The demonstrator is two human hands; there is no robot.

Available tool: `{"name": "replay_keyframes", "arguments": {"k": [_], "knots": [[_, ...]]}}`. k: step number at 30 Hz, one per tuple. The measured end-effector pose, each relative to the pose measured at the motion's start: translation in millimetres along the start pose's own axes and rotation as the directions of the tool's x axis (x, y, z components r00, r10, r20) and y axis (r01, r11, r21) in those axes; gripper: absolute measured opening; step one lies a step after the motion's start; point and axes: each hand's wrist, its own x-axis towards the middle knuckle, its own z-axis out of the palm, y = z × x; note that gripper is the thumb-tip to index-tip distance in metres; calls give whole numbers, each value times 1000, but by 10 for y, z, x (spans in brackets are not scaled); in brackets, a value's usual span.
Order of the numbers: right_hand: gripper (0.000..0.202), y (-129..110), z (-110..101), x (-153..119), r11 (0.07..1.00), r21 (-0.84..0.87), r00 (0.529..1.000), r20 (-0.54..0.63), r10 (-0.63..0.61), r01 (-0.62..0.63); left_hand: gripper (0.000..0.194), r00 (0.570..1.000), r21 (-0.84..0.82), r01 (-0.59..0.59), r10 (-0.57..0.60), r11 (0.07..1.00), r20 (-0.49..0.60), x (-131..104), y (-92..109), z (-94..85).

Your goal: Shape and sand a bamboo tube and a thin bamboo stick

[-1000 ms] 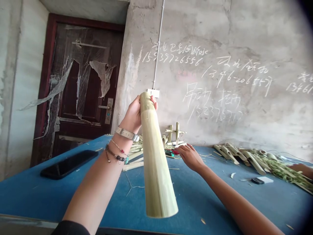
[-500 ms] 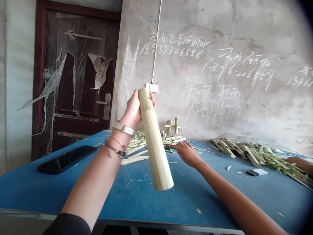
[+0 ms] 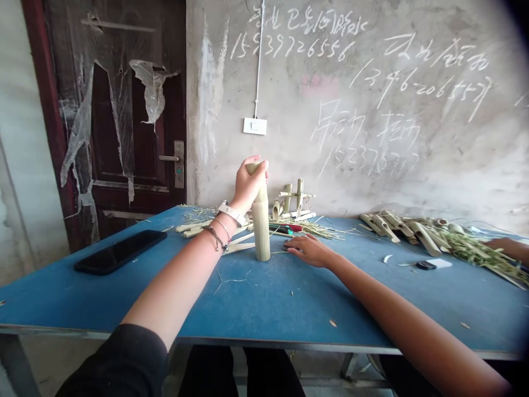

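My left hand (image 3: 250,179), with a watch and bracelets at the wrist, is closed around the narrow top of a pale green bamboo tube (image 3: 261,231). The tube stands almost upright, its wide lower end at the blue tabletop (image 3: 264,298). To the right of it my right hand (image 3: 308,251) rests low over the table, fingers stretched out leftward and no object visibly gripped. Just beyond its fingertips lies a red-handled tool (image 3: 293,226). Split bamboo pieces (image 3: 239,245) lie behind and left of the tube.
A black phone (image 3: 122,252) lies at the left. Behind stands a small bamboo construction (image 3: 298,197). Cut bamboo tubes (image 3: 382,227) and green shavings (image 3: 475,252) are heaped at the right, beside another person's hand (image 3: 506,247). A small black-and-white object (image 3: 433,264) lies nearer.
My left hand has turned the bamboo tube from tilted toward me to nearly upright and brought its lower end to the table. My right hand stays about where it was. The view has shifted.
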Motion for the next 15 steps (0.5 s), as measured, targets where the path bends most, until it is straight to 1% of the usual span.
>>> {"name": "replay_keyframes", "arguments": {"k": [1,3,4,5,6,7,8,9,11,12,13,14,15], "knots": [[44,-2,8,-3,1000,25,1000,10,9,-9,30,1000,34,9,-10,999,21,3,-23,-28],[47,0,10,-6,998,53,1000,10,22,-22,28,995,149,-21,5,989,102,35,-2,-119],[47,4,7,-7,998,63,1000,8,23,-23,28,986,227,-58,20,972,166,64,41,-185],[47,8,3,-7,997,73,1000,7,22,-23,28,968,308,-105,25,946,251,97,104,-264],[47,13,-1,-6,996,83,1000,6,22,-23,29,946,383,-150,19,911,325,134,184,-356],[46,18,-3,-5,995,93,1000,8,22,-23,30,915,460,-178,-25,870,402,171,277,-461],[46,22,-2,-3,995,101,1000,10,22,-23,30,876,530,-178,-112,829,470,205,381,-577],[45,28,2,-1,994,109,1000,14,22,-24,32,827,586,-162,-215,794,520,232,488,-701],[45,43,19,6,992,123,999,28,22,-26,33,771,671,-136,-348,729,534,249,692,-957],[45,54,33,10,991,133,999,36,22,-27,31,735,707,-125,-414,696,537,232,773,-1081],[45,68,50,13,989,143,999,42,21,-27,30,724,727,-107,-448,678,524,191,831,-1196],[45,84,70,16,988,153,999,45,20,-27,30,724,739,-82,-470,669,505,124,860,-1298],[45,103,93,17,986,164,999,47,17,-24,31,740,734,-52,-467,677,484,30,857,-1383]]}}
